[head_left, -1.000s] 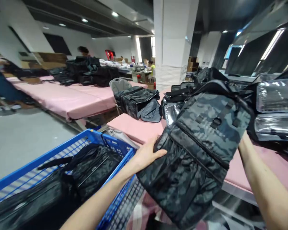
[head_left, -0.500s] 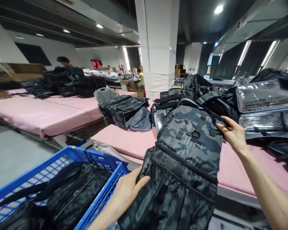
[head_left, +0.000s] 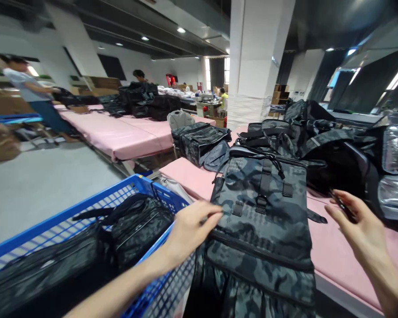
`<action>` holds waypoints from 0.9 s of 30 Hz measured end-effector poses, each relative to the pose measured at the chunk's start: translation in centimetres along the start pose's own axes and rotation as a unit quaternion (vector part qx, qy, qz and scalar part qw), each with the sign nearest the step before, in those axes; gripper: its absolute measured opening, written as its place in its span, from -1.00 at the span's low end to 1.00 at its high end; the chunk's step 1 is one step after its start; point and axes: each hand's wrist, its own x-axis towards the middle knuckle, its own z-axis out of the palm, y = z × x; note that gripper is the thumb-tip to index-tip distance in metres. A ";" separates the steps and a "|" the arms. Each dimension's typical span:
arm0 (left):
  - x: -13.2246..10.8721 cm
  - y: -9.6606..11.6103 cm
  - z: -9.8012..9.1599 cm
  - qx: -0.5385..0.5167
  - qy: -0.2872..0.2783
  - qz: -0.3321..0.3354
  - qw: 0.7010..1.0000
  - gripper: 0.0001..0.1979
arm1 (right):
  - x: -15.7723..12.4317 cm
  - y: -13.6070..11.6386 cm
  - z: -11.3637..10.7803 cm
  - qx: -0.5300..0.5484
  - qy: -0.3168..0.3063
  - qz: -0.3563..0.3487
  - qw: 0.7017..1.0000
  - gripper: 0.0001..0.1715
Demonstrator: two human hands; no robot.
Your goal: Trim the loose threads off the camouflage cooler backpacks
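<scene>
A dark camouflage backpack (head_left: pixel 262 194) lies front side up, its upper part on the pink-covered table and its lower part reaching toward me past the edge. Straps and a D-ring show on its front. My left hand (head_left: pixel 194 225) is over its left edge, thumb and forefinger pinched together; I cannot make out anything between them. My right hand (head_left: pixel 361 225) is off the backpack's right side, fingers curled round a small, slim dark tool (head_left: pixel 343 205) whose kind is unclear.
A blue plastic crate (head_left: pixel 102 196) with dark camouflage bags stands at the lower left. More backpacks (head_left: pixel 202 143) lie on the pink table (head_left: pixel 182 174), with a heap at right. A person (head_left: pixel 29 88) stands at far left, and another sits behind bags.
My right hand has left the backpack's upper right edge and moved right. My left hand has moved up along the left side and pinched. The view has turned left.
</scene>
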 end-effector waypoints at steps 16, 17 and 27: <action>12.3 7.1 3.4 0.144 -0.163 0.186 0.958 -0.74 | -5.2 -6.3 4.2 -0.153 -0.013 -0.386 0.909 -0.76; 12.4 7.0 3.4 0.139 -0.166 0.185 0.959 -0.75 | -5.3 -6.5 4.6 -0.164 -0.004 -0.395 0.904 -0.76; 13.4 5.3 2.8 -0.047 -0.200 0.149 0.967 -0.77 | -5.4 -7.9 5.8 -0.245 0.032 -0.448 0.859 -0.67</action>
